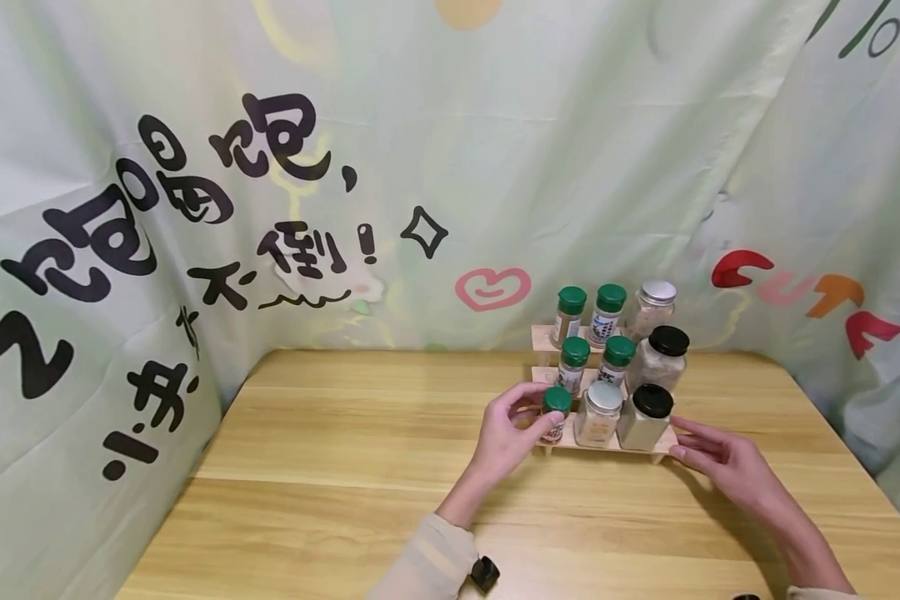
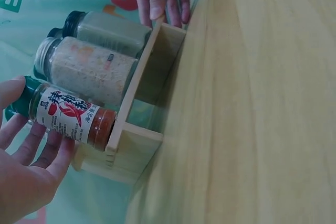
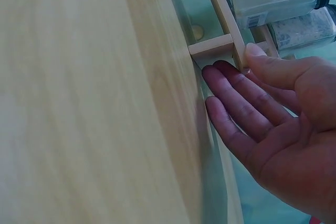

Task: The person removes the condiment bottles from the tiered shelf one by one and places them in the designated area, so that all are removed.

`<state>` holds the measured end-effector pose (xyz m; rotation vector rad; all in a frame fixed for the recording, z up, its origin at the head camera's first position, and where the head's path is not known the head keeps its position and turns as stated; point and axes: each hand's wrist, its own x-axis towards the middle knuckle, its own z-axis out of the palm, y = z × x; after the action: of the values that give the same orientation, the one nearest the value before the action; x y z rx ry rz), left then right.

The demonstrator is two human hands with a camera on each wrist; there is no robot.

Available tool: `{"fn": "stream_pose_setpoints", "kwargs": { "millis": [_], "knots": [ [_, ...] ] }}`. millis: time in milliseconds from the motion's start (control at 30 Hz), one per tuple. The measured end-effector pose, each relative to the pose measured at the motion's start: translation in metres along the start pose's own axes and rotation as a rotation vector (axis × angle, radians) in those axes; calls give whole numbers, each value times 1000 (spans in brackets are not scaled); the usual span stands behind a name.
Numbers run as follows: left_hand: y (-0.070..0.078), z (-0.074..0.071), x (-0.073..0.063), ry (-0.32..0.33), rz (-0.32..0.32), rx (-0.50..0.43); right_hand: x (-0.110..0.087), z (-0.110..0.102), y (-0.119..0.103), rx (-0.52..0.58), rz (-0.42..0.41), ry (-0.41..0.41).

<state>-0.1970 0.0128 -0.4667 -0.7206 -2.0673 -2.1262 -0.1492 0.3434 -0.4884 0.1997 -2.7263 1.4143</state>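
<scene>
A three-tier wooden spice rack (image 1: 540, 336) holds several jars. My left hand (image 1: 504, 435) holds a green-capped spice jar (image 2: 65, 114) at the left end of the lowest tier, thumb and fingers about its cap and side. Red powder and a label with chilli peppers show on this jar, whose base is at the shelf board. At the rack's other end, my right hand (image 3: 278, 114) pinches the end of the lowest shelf board (image 3: 226, 19), thumb above and fingers below. Beside the held jar stand a silver-lidded jar (image 1: 600, 414) and a black-lidded jar (image 1: 645, 417).
Behind, the upper tiers carry green-capped jars (image 1: 572, 358), a black-lidded jar (image 1: 658, 358) and a silver-lidded jar (image 1: 652, 308). A printed curtain (image 1: 390, 150) hangs behind the wooden table (image 1: 345, 467). A small black object (image 1: 484, 574) is by my left sleeve.
</scene>
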Motion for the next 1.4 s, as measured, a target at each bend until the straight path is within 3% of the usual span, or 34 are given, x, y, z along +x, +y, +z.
{"fn": "stream_pose_setpoints", "kwargs": {
  "millis": [600, 1033, 1400],
  "knots": [
    [5, -31, 7, 78, 15, -28, 1, 1, 1, -4, -10, 11],
    [-7, -50, 11, 130, -15, 10, 2, 1, 1, -11, -23, 13],
    [-19, -66, 21, 177, -31, -23, 1, 2, 1, -14, -4, 15]
  ]
}}
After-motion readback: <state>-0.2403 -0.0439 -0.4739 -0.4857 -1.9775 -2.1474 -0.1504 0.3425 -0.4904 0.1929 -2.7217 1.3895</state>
